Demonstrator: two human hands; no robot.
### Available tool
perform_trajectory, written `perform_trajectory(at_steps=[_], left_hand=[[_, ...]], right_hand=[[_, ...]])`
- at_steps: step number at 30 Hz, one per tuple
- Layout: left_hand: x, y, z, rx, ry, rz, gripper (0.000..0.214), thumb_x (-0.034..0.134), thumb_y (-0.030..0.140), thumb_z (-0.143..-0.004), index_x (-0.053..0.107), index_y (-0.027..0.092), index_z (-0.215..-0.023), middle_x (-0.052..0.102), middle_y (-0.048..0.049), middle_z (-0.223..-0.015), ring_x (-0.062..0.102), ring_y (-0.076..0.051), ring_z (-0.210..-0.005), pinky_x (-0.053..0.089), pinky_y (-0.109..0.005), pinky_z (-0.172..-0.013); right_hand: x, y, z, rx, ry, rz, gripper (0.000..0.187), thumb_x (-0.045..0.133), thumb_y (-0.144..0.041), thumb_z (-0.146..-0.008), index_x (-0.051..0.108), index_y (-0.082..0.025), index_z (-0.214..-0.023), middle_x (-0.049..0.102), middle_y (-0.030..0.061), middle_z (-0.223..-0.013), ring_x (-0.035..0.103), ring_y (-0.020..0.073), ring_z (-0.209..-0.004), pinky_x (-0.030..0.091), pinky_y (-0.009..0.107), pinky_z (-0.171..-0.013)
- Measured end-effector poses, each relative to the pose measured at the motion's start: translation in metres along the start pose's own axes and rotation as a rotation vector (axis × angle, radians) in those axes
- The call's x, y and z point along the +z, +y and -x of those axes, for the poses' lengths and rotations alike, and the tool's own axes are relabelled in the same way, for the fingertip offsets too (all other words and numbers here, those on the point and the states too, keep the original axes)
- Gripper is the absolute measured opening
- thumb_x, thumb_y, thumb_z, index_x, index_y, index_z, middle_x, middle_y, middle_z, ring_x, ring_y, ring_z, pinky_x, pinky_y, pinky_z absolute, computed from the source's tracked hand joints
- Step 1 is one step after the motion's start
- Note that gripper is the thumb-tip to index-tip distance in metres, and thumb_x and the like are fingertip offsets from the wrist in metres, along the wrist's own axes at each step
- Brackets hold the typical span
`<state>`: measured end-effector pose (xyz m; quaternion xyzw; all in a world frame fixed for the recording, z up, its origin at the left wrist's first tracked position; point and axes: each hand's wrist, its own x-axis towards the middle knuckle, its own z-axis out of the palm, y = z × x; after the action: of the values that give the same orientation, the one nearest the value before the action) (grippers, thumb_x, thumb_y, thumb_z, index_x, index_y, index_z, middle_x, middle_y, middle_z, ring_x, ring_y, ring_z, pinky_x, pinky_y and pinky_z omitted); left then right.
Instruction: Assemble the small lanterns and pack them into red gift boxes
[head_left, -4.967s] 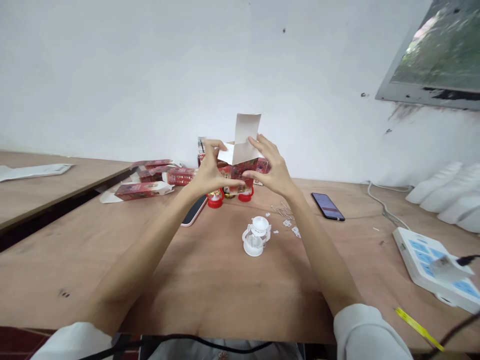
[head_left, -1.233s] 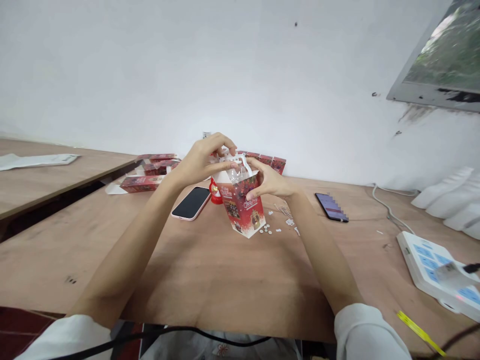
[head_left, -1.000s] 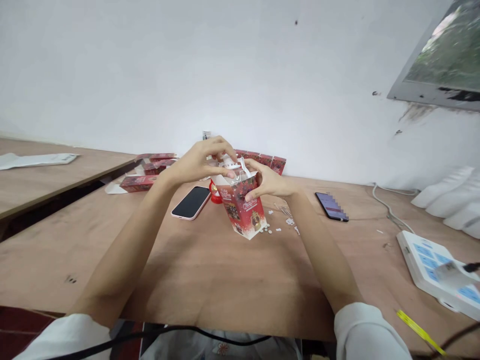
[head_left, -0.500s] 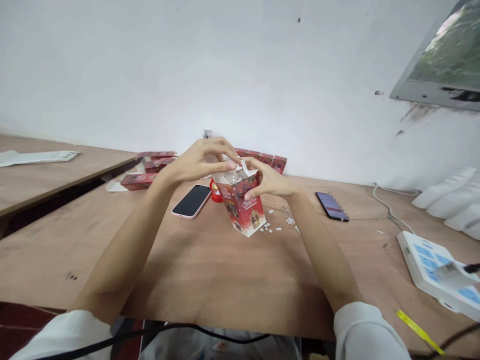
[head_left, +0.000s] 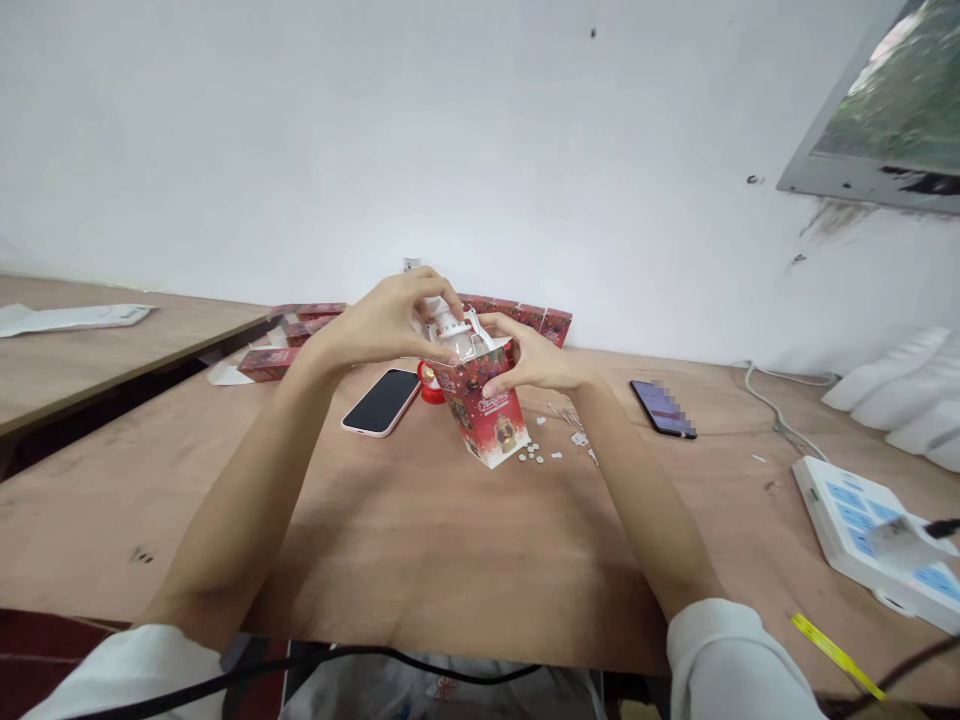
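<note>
Red printed box [head_left: 486, 415], tilted at the frame's centre on the counter [head_left: 420, 540], is gripped near its open top by the right hand [head_left: 529, 358]. The left hand [head_left: 390, 322] is closed on a small clear-and-white lantern [head_left: 456, 335] lodged in the mouth. Insertion appears underway; straight seating seems needed, then flaps closed.

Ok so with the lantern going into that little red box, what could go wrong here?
The red box stands tilted on one bottom corner on the table, so it could slip or tip. The white lantern sticks out of the top; the left hand pressing it against the right hand might crumple the opening. The small white bits beside it could scatter.
</note>
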<state>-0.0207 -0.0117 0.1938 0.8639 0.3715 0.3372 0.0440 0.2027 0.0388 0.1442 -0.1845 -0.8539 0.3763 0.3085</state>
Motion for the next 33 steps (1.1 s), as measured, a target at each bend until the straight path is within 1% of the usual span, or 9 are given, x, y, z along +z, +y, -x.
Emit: perform_trajectory(at_steps=[8, 13, 15, 18, 21, 25, 27, 30, 33], left_hand=[[0.003, -0.003, -0.003, 0.090, -0.118, -0.069, 0.030, 0.072, 0.041, -0.068, 0.062, 0.019, -0.086, 0.054, -0.0035, -0.100, 0.054, -0.017, -0.086, 0.044, -0.029, -0.074], [0.002, -0.001, -0.003, 0.096, -0.236, 0.033, 0.033, 0.065, 0.033, -0.077, 0.061, 0.025, -0.109, 0.062, -0.0023, -0.106, 0.060, -0.015, -0.086, 0.046, -0.027, -0.076], [0.002, 0.000, -0.002, 0.079, -0.241, 0.056, 0.035, 0.061, 0.032, -0.080, 0.060, 0.025, -0.115, 0.065, -0.0025, -0.105, 0.062, -0.014, -0.082, 0.047, -0.027, -0.074], [0.002, 0.000, -0.002, 0.124, -0.196, 0.041, 0.026, 0.057, 0.034, -0.084, 0.066, 0.023, -0.106, 0.069, -0.0028, -0.096, 0.064, -0.015, -0.083, 0.048, -0.029, -0.076], [0.003, -0.001, -0.002, 0.163, 0.036, -0.007, 0.023, 0.056, 0.038, -0.086, 0.067, 0.022, -0.098, 0.069, -0.0041, -0.098, 0.062, -0.019, -0.093, 0.047, -0.035, -0.087], [0.007, -0.002, -0.004, 0.083, 0.393, -0.073, 0.047, 0.064, 0.046, -0.080, 0.055, 0.026, -0.121, 0.054, -0.0079, -0.130, 0.048, -0.025, -0.120, 0.043, -0.040, -0.096], [0.013, -0.005, -0.006, 0.034, 0.396, -0.039, 0.066, 0.069, 0.049, -0.074, 0.045, 0.026, -0.130, 0.046, -0.0103, -0.138, 0.045, -0.027, -0.124, 0.044, -0.040, -0.095], [0.027, -0.012, -0.010, 0.035, 0.235, 0.069, 0.084, 0.074, 0.052, -0.067, 0.036, 0.025, -0.136, 0.042, -0.0129, -0.141, 0.046, -0.029, -0.122, 0.046, -0.040, -0.093], [0.041, -0.021, -0.015, 0.041, 0.104, 0.208, 0.096, 0.076, 0.050, -0.065, 0.024, 0.028, -0.143, 0.043, -0.0138, -0.138, 0.051, -0.027, -0.118, 0.049, -0.039, -0.090]], right_hand=[[0.001, -0.001, 0.001, 0.009, 0.009, 0.067, 0.090, 0.088, -0.037, -0.052, 0.045, -0.025, -0.130, 0.046, 0.0076, -0.138, 0.042, 0.0294, -0.130, 0.032, 0.050, -0.111], [0.001, -0.003, 0.002, 0.003, 0.002, 0.028, 0.087, 0.087, -0.037, -0.054, 0.044, -0.025, -0.129, 0.050, 0.0074, -0.134, 0.044, 0.0292, -0.128, 0.034, 0.050, -0.110], [0.001, -0.004, 0.003, -0.007, -0.011, 0.007, 0.088, 0.087, -0.036, -0.054, 0.043, -0.025, -0.129, 0.052, 0.0073, -0.131, 0.046, 0.0281, -0.127, 0.036, 0.048, -0.109], [0.002, -0.006, 0.003, -0.017, 0.011, 0.012, 0.090, 0.087, -0.036, -0.053, 0.043, -0.024, -0.130, 0.053, 0.0079, -0.131, 0.046, 0.0282, -0.127, 0.036, 0.047, -0.108], [0.002, -0.007, 0.002, -0.028, 0.134, 0.016, 0.092, 0.087, -0.039, -0.054, 0.041, -0.024, -0.133, 0.052, 0.0097, -0.132, 0.044, 0.0290, -0.129, 0.039, 0.047, -0.106], [-0.001, -0.003, 0.000, -0.023, 0.417, 0.096, 0.105, 0.085, -0.045, -0.056, 0.026, -0.031, -0.141, 0.042, 0.0092, -0.140, 0.036, 0.0303, -0.134, 0.036, 0.051, -0.108], [-0.002, 0.001, -0.002, -0.034, 0.525, 0.130, 0.113, 0.084, -0.049, -0.056, 0.014, -0.036, -0.145, 0.034, 0.0086, -0.145, 0.033, 0.0307, -0.136, 0.035, 0.052, -0.109], [-0.001, 0.006, -0.006, -0.037, 0.597, 0.126, 0.116, 0.080, -0.054, -0.058, 0.005, -0.040, -0.145, 0.025, 0.0082, -0.149, 0.031, 0.0321, -0.137, 0.037, 0.052, -0.107], [0.004, 0.010, -0.010, -0.056, 0.671, 0.028, 0.113, 0.077, -0.058, -0.060, 0.003, -0.040, -0.144, 0.024, 0.0085, -0.149, 0.039, 0.0317, -0.132, 0.042, 0.050, -0.104]])
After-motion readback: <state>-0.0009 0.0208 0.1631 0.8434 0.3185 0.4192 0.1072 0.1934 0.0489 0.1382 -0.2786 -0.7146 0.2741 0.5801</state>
